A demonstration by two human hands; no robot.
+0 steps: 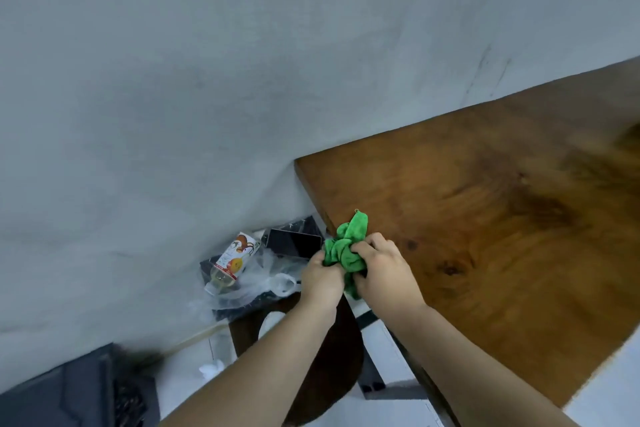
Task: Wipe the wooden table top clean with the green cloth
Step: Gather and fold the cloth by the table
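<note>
Bunching the green cloth above the bench corner, both hands were clamped on it, left hand beside right hand. I judged that a wadded cloth would wipe little and could drop to the floor clutter.

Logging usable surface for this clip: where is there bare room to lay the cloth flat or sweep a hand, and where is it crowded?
The wooden table top is bare from its left edge to the grey wall and on rightward. Both hands, left hand and right hand, bunch the green cloth at that left edge. Crowded: the floor below left, with a bottle, plastic bag and dark boxes.
</note>
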